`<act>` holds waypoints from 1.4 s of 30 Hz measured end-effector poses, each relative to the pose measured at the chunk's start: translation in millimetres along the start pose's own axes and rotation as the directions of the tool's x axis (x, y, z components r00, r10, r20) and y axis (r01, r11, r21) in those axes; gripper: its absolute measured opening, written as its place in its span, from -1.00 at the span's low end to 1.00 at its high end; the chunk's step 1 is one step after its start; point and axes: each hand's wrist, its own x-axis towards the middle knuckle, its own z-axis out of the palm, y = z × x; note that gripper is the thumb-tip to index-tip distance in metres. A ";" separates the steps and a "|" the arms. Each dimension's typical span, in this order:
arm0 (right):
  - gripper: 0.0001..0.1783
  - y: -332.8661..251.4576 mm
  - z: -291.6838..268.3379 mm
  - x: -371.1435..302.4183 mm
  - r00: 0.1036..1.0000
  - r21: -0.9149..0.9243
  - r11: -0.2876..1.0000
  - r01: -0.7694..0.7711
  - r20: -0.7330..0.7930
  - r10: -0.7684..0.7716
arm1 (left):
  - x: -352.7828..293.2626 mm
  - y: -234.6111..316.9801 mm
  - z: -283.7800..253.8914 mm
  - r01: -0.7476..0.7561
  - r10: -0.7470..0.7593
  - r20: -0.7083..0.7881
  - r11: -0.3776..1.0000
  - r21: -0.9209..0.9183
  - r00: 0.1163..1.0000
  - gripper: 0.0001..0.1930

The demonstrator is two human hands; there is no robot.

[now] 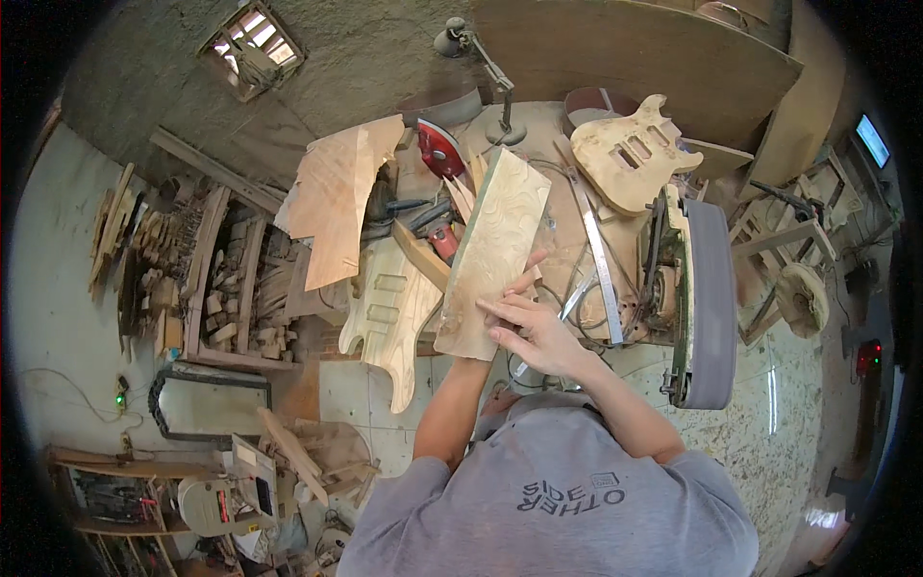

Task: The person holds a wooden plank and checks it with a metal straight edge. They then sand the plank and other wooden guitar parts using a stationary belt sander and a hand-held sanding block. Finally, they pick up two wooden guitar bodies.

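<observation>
A long, pale wooden board (502,216) with swirling grain is held tilted in front of my chest. My left hand (528,279) supports it from beneath; most of that hand is hidden, with fingertips showing past the right edge. Over the board's lower part rests my right hand (540,335), its fingers stretched out and spread, touching the surface near the edge. Left of the board lies a light guitar body (386,306) with cut-out pickup cavities. Behind the board are a red clothes iron (439,149) and a red-and-black power tool (442,238).
On my right stands a belt sander (710,298) with a wide grey belt. Metal rulers (596,255) and a second guitar body (633,154) lie on the bench. A desk lamp (500,91) stands behind; a thin wood sheet (336,197) and scrap-wood shelves (226,279) are leftward.
</observation>
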 end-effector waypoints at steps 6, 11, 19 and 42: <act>-0.56 10.3 -10.2 4.9 0.997 -0.076 0.997 -0.034 -0.069 0.029 | 4.0 -16.4 11.8 -0.155 0.289 -0.013 0.549 0.821 0.957 -0.26; -0.61 18.4 -19.7 3.2 0.935 0.467 0.845 -0.261 -0.094 0.341 | -6.1 29.7 -49.7 0.281 -0.288 0.025 0.948 0.152 0.957 -0.30; -0.63 26.6 -23.0 2.6 0.953 0.031 0.989 -0.144 -0.267 0.147 | -11.4 47.3 -85.1 0.480 -0.494 0.109 0.868 0.131 0.863 -0.43; -0.56 88.7 -0.3 -12.7 0.704 0.817 0.502 -0.284 -0.177 0.687 | 0.4 45.8 -23.3 0.353 0.222 -0.362 0.083 0.932 0.905 -0.61</act>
